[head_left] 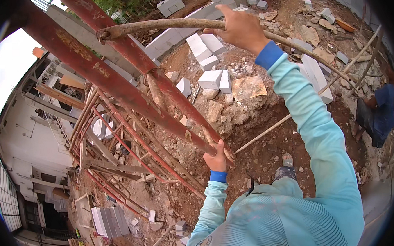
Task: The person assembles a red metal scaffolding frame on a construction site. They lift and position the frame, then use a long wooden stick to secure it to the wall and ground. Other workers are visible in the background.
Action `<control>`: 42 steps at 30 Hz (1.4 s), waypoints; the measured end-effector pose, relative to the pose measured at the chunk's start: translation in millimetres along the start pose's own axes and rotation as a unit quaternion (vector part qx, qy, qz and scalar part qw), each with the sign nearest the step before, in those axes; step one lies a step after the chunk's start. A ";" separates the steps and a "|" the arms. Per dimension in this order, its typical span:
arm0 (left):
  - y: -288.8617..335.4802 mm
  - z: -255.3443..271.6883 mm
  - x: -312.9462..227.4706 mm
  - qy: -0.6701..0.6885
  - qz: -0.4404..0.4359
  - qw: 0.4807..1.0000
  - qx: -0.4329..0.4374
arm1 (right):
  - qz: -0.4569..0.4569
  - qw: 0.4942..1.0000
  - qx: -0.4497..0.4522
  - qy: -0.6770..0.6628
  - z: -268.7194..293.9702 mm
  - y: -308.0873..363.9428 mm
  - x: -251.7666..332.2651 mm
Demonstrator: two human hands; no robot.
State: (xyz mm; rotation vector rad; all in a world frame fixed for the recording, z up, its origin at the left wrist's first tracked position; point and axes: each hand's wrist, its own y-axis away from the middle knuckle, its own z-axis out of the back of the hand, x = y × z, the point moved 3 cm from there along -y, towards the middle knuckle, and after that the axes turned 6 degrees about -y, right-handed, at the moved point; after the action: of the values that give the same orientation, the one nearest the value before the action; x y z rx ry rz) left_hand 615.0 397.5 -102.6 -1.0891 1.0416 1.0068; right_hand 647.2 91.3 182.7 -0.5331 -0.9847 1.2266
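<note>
The rough brown earth ground [271,157] carries scattered rubble [214,110], with white blocks [210,79] and a flat tan slab [248,87] at the far middle, longer white blocks [313,76] on the right, and a close-packed row of pale grey blocks [109,221] at the near left.

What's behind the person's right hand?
A curved wooden pole passes behind the right hand, showing on both sides of it. Farther back is rubble-strewn ground. The stretch of pole directly behind the palm is covered, so its surface there can't be seen.
</note>
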 end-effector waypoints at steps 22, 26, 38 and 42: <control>-1.9 1.2 12.6 -0.024 0.010 0.995 -0.100 | 0.277 0.840 -0.225 -0.409 -18.5 -83.2 168.1; -5.5 -0.9 18.8 -0.012 -0.008 0.993 -0.113 | 0.326 0.822 -0.223 -0.410 -12.5 -86.5 165.2; -0.9 -3.2 8.9 -0.001 -0.015 0.991 -0.135 | 0.387 0.818 -0.228 -0.360 -23.1 -98.5 160.1; -2.6 -4.9 4.5 -0.015 -0.040 0.989 -0.144 | 0.392 0.811 -0.190 -0.390 -17.0 -98.0 160.7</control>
State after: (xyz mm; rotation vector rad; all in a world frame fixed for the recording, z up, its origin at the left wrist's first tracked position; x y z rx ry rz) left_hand 617.7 392.8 -107.2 -1.3356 0.8380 1.1287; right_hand 717.0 216.8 305.6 -0.8170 -1.8387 2.0960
